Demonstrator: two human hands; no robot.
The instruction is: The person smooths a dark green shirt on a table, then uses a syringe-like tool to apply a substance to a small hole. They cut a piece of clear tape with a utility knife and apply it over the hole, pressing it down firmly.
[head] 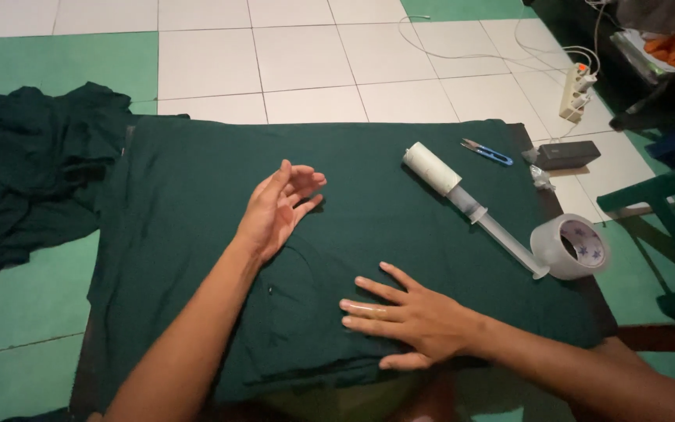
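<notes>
Right hand point(412, 316) flat on green cloth point(197, 180); left hand point(275, 209) seemingly hovering.

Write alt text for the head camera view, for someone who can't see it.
Two bare hands work on a dark green cloth spread over a low table: the right hand lies flat on it, the left hand hovers or brushes it edge-on. Beside them lie a white lint roller with a clear handle, a roll of clear tape and small blue snips.
</notes>
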